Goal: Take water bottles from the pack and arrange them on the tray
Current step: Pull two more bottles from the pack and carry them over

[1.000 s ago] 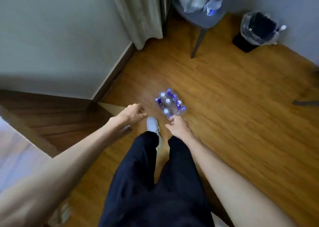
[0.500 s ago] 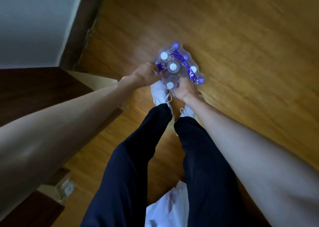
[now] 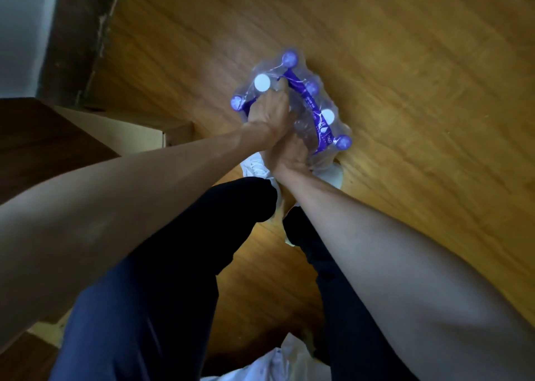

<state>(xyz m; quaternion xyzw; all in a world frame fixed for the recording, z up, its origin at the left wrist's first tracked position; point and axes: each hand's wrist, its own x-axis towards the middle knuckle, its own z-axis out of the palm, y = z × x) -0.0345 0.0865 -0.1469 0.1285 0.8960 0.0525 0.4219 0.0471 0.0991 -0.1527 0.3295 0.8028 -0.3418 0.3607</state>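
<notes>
A shrink-wrapped pack of water bottles (image 3: 314,107) with purple and white caps and a purple strap stands on the wooden floor just ahead of my feet. My left hand (image 3: 269,110) lies on top of the pack with its fingers curled into the wrap near a white cap. Below it, my right hand (image 3: 286,153) grips the near side of the pack. The two hands touch each other. No tray is in view.
A dark wooden piece of furniture (image 3: 43,140) with a pale edge stands to the left, beside a wall with a dark skirting board (image 3: 78,33). My legs in dark trousers and white shoes (image 3: 254,169) fill the lower middle. Wooden floor (image 3: 405,91) stretches to the right.
I have bent lower over the pack. Both hands went from hanging free to gripping it, and the left hand has now slid onto its top. The pack looms larger.
</notes>
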